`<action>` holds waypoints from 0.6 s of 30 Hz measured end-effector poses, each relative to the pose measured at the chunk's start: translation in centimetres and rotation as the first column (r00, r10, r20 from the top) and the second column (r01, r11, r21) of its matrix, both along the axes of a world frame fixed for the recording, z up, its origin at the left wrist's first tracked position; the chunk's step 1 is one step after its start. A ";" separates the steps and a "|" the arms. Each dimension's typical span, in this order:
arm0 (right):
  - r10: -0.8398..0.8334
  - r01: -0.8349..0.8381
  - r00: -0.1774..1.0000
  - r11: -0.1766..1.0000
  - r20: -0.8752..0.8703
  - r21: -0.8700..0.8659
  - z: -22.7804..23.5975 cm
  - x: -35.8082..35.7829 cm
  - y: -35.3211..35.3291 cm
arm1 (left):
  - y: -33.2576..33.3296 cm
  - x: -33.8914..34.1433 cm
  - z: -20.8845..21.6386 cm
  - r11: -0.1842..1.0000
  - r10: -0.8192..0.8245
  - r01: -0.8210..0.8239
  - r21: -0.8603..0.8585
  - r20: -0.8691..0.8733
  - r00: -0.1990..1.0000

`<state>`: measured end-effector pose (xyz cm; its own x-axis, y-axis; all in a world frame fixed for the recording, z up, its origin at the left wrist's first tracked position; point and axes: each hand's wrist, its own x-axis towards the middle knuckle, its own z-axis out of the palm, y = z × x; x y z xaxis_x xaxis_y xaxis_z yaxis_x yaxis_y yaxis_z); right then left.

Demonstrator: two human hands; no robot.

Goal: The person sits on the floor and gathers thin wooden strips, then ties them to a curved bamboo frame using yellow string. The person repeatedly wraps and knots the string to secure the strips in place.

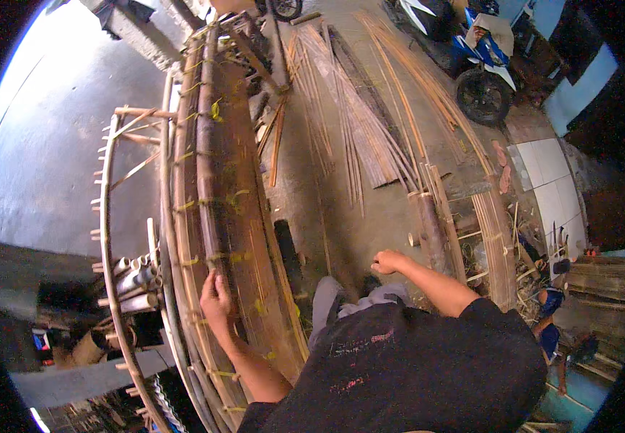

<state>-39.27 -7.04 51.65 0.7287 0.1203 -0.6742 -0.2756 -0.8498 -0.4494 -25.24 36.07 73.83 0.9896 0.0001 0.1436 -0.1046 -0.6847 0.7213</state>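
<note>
My left hand (216,299) rests against the long bamboo pole (208,166) along the side of a bamboo frame, at the left. Its fingers are pressed together near one of the yellow ties (216,110) wrapped along that pole; whatever they pinch is too small to make out. Beside the pole runs a long brown panel of flattened bamboo (244,187). Out to the right, my right hand (388,261) is held above the floor with the fingers curled closed. Anything inside it is hidden.
Split bamboo strips (399,94) lie across the floor ahead. A motorbike (482,79) stands at the far right. Bundled bamboo (493,245) lies to my right, with another person (549,325) beyond. A bamboo ladder-like frame (110,238) and cut tubes (138,278) are at left.
</note>
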 end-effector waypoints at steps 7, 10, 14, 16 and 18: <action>-0.541 0.553 0.832 0.827 -0.123 0.100 -9.5 6.2 -8.0 | -19.2 13.3 -8.3 0.952 -0.258 0.295 0.083 -0.302 0.918; -0.461 0.451 0.880 0.887 -0.118 -0.102 -14.6 6.4 -11.7 | -25.9 18.6 -16.6 0.879 -0.386 0.469 0.089 -0.446 0.808; -0.691 0.686 0.664 0.715 -0.284 -0.136 -16.9 13.2 -18.3 | -32.9 22.4 -26.5 0.819 -0.455 0.574 -0.004 -0.614 0.645; -0.769 0.765 0.579 0.627 -0.271 -0.146 -17.9 19.1 -22.4 | -33.4 22.0 -31.6 0.867 -0.440 0.477 -0.146 -0.675 0.592; -0.836 0.830 0.505 0.539 -0.213 -0.143 -23.5 23.3 -26.0 | -34.7 21.8 -33.3 0.886 -0.369 0.449 -0.117 -0.764 0.530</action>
